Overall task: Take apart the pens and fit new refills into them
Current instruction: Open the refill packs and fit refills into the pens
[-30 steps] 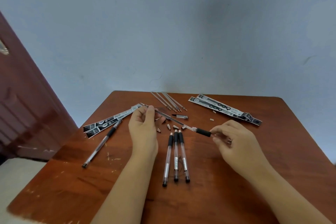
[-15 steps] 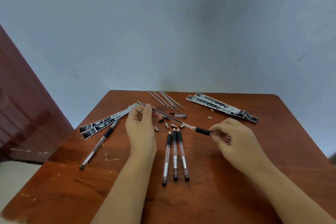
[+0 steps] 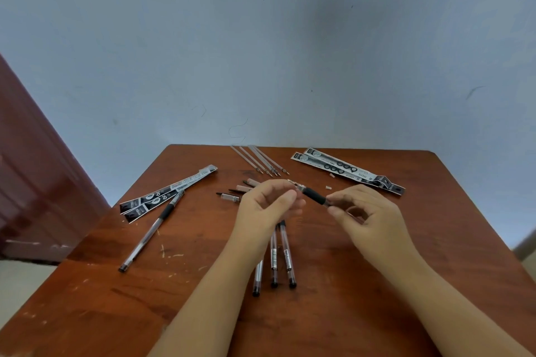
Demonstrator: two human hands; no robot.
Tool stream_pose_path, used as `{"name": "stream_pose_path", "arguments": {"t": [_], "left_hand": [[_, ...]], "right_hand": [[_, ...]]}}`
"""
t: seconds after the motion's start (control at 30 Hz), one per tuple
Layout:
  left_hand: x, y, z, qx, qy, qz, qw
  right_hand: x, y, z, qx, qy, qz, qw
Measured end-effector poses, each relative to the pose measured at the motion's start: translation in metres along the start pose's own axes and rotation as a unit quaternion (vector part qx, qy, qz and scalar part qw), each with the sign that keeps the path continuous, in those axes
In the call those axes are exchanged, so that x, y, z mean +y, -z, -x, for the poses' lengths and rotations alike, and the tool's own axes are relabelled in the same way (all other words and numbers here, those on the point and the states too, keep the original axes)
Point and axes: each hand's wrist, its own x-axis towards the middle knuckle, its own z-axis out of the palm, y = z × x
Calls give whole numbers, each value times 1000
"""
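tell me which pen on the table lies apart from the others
The pen at the left, lying slanted beside the two refill packets. The other three pens lie side by side under the left hand.

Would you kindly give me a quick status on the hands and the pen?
Right hand grips pen by its barrel. Left hand pinches at pen's tip end. Three pens lie below the hands; nothing in the way.

Left hand [image 3: 268, 207] hides the three pens' [image 3: 285, 252] upper ends (tips unseen).
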Motion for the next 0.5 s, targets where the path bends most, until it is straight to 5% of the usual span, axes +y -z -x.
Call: {"name": "stream_pose_path", "arguments": {"t": [0.3, 0.5], "left_hand": [[3, -3, 3, -10, -3, 5, 1000], [20, 2, 0, 111, 8, 119, 987]], "right_hand": [[-6, -2, 2, -14, 12, -47, 999], [-4, 0, 1, 4, 1, -52, 999]]}}
